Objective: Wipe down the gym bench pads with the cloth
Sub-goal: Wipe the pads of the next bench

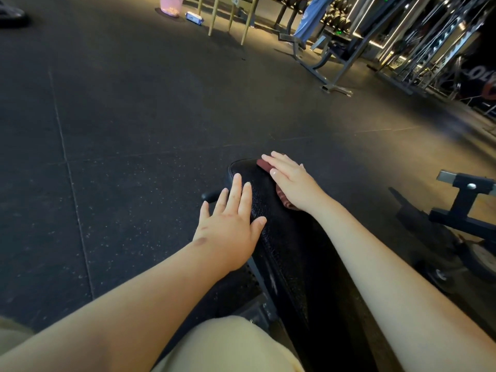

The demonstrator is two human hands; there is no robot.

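A long black bench pad (290,245) runs away from me down the middle of the view. My right hand (292,181) lies flat with straight fingers on a dark red cloth (264,165), pressing it onto the pad's far right end. Only the cloth's edges show around the hand. My left hand (232,226) rests flat on the pad's left edge, fingers spread and straight, holding nothing.
Dark rubber floor (120,130) surrounds the bench. A black metal frame with a wheel (467,210) stands close on the right. Far off are grey machine frames (338,63), dumbbell racks, yellow legs (214,17), a wipes pack (194,18) and a person's legs (311,17).
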